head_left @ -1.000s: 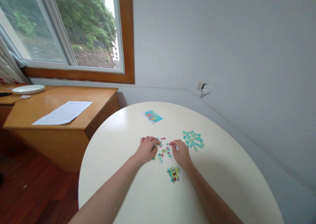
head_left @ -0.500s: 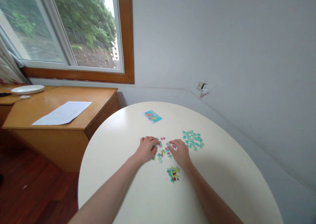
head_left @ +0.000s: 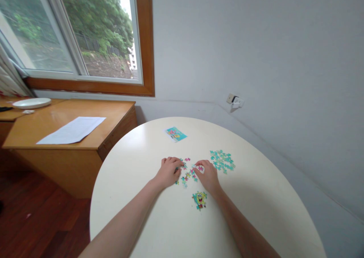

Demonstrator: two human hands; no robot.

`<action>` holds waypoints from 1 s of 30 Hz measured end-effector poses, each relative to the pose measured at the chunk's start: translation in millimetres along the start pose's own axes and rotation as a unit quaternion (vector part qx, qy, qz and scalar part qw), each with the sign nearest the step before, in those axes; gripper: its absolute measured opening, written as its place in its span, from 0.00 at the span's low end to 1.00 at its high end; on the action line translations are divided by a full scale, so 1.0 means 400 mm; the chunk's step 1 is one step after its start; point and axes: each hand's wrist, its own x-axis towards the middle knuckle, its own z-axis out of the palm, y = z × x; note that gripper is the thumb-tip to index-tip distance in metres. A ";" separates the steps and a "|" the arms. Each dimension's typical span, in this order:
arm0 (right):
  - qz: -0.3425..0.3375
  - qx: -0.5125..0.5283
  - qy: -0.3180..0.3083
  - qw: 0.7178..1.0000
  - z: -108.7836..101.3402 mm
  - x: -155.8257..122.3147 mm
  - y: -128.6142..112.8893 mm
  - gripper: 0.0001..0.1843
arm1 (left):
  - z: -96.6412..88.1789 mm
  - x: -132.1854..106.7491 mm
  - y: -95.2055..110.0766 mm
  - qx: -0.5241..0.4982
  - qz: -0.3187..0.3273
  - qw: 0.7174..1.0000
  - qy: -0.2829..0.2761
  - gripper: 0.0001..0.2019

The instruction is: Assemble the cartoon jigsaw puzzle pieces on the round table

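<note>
Both my hands rest on a round cream table (head_left: 256,212) among small loose puzzle pieces (head_left: 187,176). My left hand (head_left: 169,171) lies with fingers curled, its fingertips on pieces at the left of the scatter. My right hand (head_left: 207,174) pinches a pink piece (head_left: 200,168) between thumb and forefinger. An assembled yellow cartoon patch (head_left: 200,200) lies just in front of my right wrist. A cluster of teal pieces (head_left: 222,161) sits to the right. A small reference picture card (head_left: 176,134) lies farther back.
A wooden desk (head_left: 71,136) stands to the left with a sheet of paper (head_left: 72,130) and a white plate (head_left: 32,103). A window is behind it. A wall socket (head_left: 235,100) sits on the grey wall at the right. Dark wooden floor lies below left.
My right hand has shifted slightly left toward the scattered pieces, bringing the pink piece with it. My left hand has stayed put.
</note>
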 end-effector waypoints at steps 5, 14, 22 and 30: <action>0.006 0.015 -0.008 1.000 -0.003 0.001 -0.002 0.03 | 0.000 0.000 0.001 0.003 -0.001 1.000 -0.001 0.14; 0.020 0.040 -0.019 0.999 -0.008 0.002 -0.008 0.03 | -0.001 0.001 0.003 0.007 -0.005 1.000 -0.006 0.15; 0.030 0.087 -0.012 0.996 -0.004 0.002 -0.004 0.03 | -0.003 0.000 0.005 0.009 -0.005 1.000 -0.004 0.14; 0.030 0.137 -0.008 0.990 -0.007 0.007 -0.003 0.03 | 0.000 -0.001 0.000 0.007 -0.002 1.000 -0.002 0.15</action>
